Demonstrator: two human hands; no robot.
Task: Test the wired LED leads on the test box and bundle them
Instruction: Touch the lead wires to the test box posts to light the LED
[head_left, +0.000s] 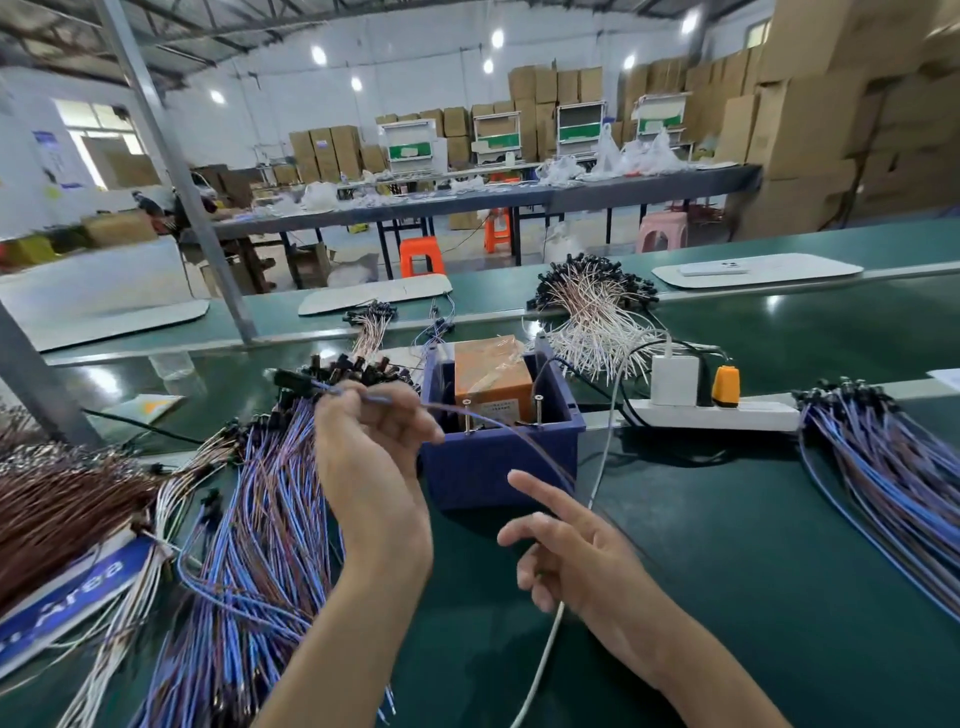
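Observation:
My left hand (371, 457) is raised left of the blue test box (501, 460) and pinches one LED lead (311, 383) near its black head; the lead's blue and brown wires trail right past the box front. Two metal pins (467, 415) stand on the box's front rim, and an orange block (491, 379) sits inside. My right hand (571, 551) hovers in front of the box with its index finger extended, holding nothing. A large pile of blue and brown leads (260, 519) lies under my left hand. Another bundle of blue leads (893, 473) lies at the right.
A white power strip (717, 413) with a white adapter and an orange plug lies right of the box. White-wired leads (592, 317) are heaped behind it, brown ones (57, 499) at the far left. A white cable (545, 654) runs toward me on the green bench.

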